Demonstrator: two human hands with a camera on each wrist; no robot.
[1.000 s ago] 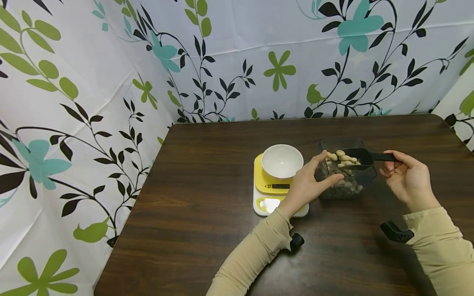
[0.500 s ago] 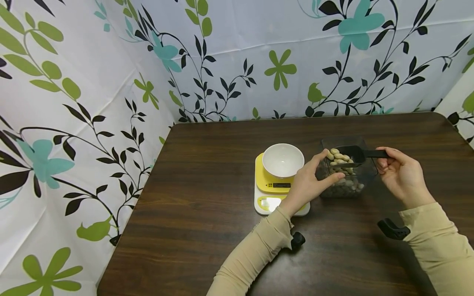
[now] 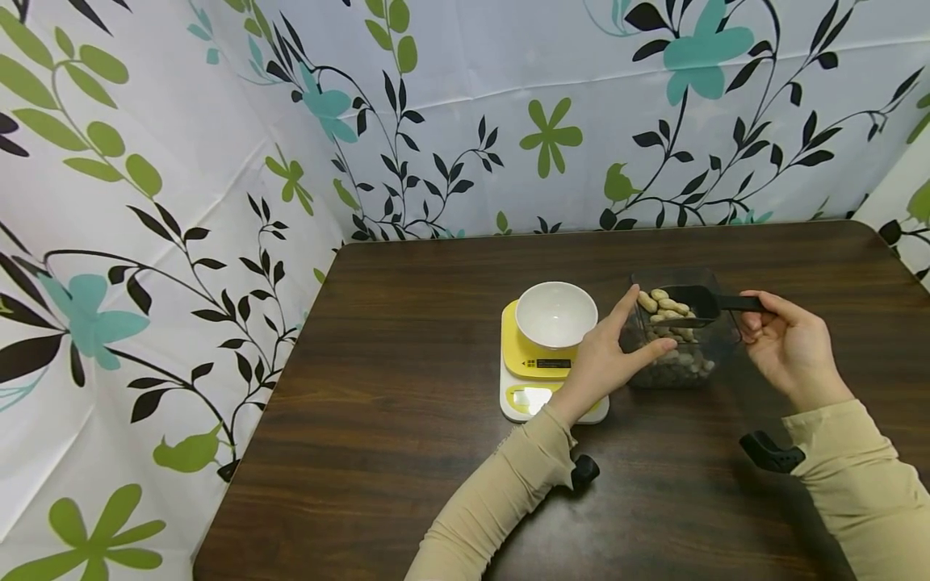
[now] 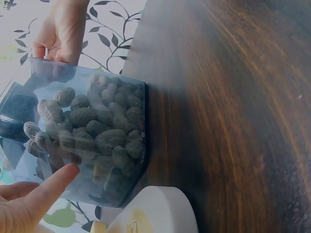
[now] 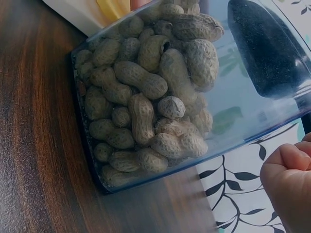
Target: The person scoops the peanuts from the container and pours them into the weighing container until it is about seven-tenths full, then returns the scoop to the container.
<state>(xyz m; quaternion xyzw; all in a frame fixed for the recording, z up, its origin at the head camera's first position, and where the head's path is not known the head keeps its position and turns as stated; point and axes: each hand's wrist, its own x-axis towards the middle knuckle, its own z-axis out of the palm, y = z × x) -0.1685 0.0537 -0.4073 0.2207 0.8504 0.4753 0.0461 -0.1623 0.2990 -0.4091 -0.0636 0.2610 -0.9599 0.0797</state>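
A clear container [image 3: 672,373] holds many unshelled peanuts [image 5: 141,80]. My left hand [image 3: 606,347] grips its left side, thumb on the near wall and fingers at the rim. My right hand [image 3: 795,347] pinches the handle of a black scoop [image 3: 701,303], which lies in the container's upper part with peanuts [image 3: 667,305] on it. In the right wrist view the scoop [image 5: 267,48] shows through the clear wall above the pile. Left of the container, a white bowl [image 3: 555,313] stands on a yellow and white scale [image 3: 514,347], partly hidden by my left hand.
The dark wooden table [image 3: 378,387] stretches left and in front of the scale. Behind and to the left hangs a white curtain [image 3: 465,97] with leaf and flower prints. Black wrist devices [image 3: 772,453] sit at both sleeves.
The right hand and scoop have shifted slightly left over the last second. My left fingers have lifted a little at the rim; the container and bowl stay in place.
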